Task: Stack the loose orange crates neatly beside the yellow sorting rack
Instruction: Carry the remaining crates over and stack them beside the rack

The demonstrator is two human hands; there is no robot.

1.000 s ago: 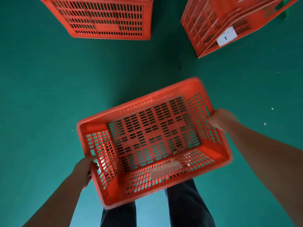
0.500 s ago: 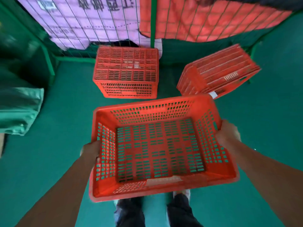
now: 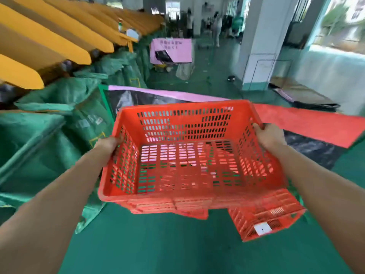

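Observation:
I carry an empty orange slatted crate [image 3: 185,155] at chest height, open side up. My left hand [image 3: 109,145] grips its left wall near the rim and my right hand [image 3: 269,136] grips the right rim. Below it, on the green floor, a second orange crate [image 3: 169,208] shows as a strip under the carried one. A third orange crate [image 3: 266,216] with a white label lies tilted at the lower right. The yellow sorting rack [image 3: 49,36] with its slanted chutes runs along the upper left.
Green sacks [image 3: 49,119] hang under the rack on the left. A pink and red panel on a wire fence [image 3: 296,121] stands behind the crates. A white pillar [image 3: 260,40] rises at the right, and people stand far down the aisle.
The crate has come up from near the floor to chest height, still held by both hands. My view has tilted up from the floor to the rack and the aisle.

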